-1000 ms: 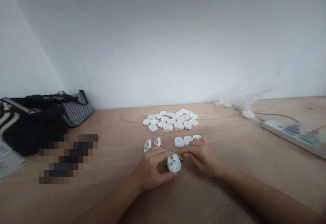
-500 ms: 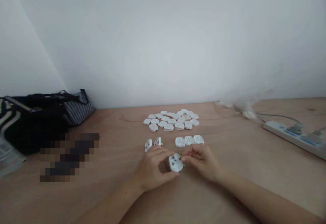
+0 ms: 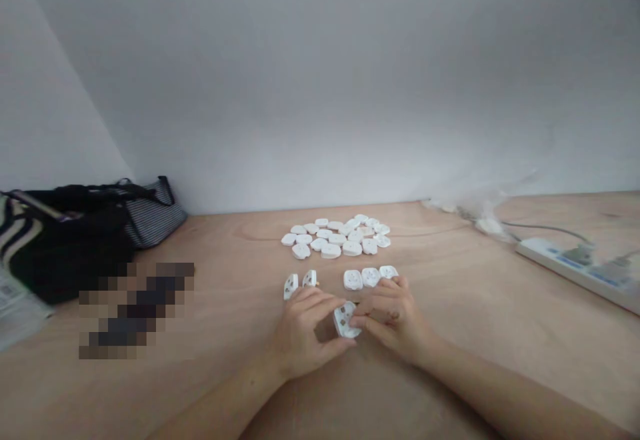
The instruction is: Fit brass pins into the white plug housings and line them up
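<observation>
Between thumb and fingers, my left hand point(image 3: 307, 333) grips a white plug base point(image 3: 344, 320), tilted with its hollow side and slots towards me. My right hand point(image 3: 393, 317) is closed, its thumb and fingertips touching the right part of that base; whatever they pinch is hidden. Just behind my left fingers stand two similar plug bases, one point(image 3: 291, 287) at the left and another point(image 3: 309, 279) with a brass pin showing. Beyond my right hand, three white plug pieces lie in a row, the nearest one point(image 3: 353, 280) at the left end.
Several white plug pieces point(image 3: 331, 251) lie in a cluster farther back on the wooden table point(image 3: 225, 320). A power strip point(image 3: 575, 270) with a cable is at the right, near a clear plastic bag point(image 3: 487, 217). At the left are a black bag point(image 3: 75, 247) and a blurred-out dark object point(image 3: 137, 310).
My right fingertips have moved from the plug base's right edge onto its hollow face. The base has shifted slightly right in my left hand's grip. The light on the wall has dimmed.
</observation>
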The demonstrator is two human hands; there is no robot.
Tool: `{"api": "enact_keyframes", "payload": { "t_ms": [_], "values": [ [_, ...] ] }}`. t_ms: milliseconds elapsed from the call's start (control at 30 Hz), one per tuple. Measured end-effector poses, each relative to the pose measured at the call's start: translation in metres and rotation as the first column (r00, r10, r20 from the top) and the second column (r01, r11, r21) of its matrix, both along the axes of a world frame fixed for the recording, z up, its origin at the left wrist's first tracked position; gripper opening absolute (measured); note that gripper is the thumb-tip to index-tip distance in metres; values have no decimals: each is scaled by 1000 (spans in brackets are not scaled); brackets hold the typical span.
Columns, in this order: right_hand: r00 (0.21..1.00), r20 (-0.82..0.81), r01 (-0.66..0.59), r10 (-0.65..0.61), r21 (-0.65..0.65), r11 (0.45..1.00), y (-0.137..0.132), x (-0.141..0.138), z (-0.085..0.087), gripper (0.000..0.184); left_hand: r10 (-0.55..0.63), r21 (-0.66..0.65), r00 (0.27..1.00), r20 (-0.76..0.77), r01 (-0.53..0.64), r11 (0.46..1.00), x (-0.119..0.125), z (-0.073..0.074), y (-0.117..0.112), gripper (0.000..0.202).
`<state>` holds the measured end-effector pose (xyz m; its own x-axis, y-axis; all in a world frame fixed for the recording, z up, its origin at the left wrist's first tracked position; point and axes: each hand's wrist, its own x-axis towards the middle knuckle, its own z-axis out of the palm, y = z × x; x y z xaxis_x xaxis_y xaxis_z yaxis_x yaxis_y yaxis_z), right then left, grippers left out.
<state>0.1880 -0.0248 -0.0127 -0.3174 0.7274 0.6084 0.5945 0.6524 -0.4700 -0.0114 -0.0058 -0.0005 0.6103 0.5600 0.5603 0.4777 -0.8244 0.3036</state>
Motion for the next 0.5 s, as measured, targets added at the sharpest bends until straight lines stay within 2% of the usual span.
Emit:
{"api": "enact_keyframes", "payload": {
  "t_ms": [67, 133, 233, 367, 433, 500],
  "values": [
    [999, 41, 9, -12, 70, 998, 0, 2, 1, 15, -1, -1, 1000, 11, 1, 1000, 0, 0, 0, 38],
    [999, 36, 27, -29, 74, 997, 1, 6, 1, 18, -2, -8, 1000, 21, 2, 1000, -1, -1, 1, 38],
    [999, -8, 42, -43, -47, 998, 4, 12, -1, 42, 1, -26, 999, 48, 0, 1000, -3, -3, 3, 41],
    [999, -20, -36, 33, -214, 976, 10, 16, -5, 69, -8, -105, 997, 75, 16, 994, -4, -3, 3, 42],
    [996, -20, -91, 89, -273, 958, 12, 14, -6, 69, 19, -160, 996, 88, -5, 987, -3, -3, 1, 45],
    [991, -47, -133, 124, -316, 940, 12, 11, -5, 60, 52, -228, 995, 90, -30, 973, -2, -2, -1, 45]
  ]
}}
